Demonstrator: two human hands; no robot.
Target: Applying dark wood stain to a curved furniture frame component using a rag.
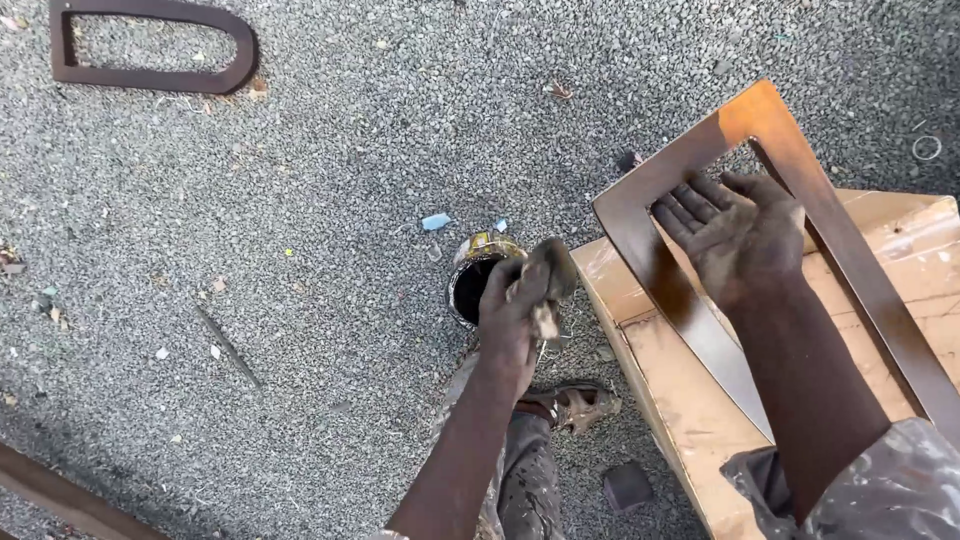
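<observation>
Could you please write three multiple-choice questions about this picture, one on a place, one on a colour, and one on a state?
1. Where is the small tin?
A. On the gravel, beside the left hand
B. On the board
C. Inside the frame

2. What colour is the wooden frame under the right hand?
A. White
B. Glossy brown
C. Blue

3. What is the state of the left hand?
A. Open and empty
B. Flat on the ground
C. Closed on a rag

Answers:
1 A: the tin stands on the gravel ground, next to the board.
2 B: its stained surface shines brown.
3 C: the fingers wrap the crumpled rag beside the tin.
</observation>
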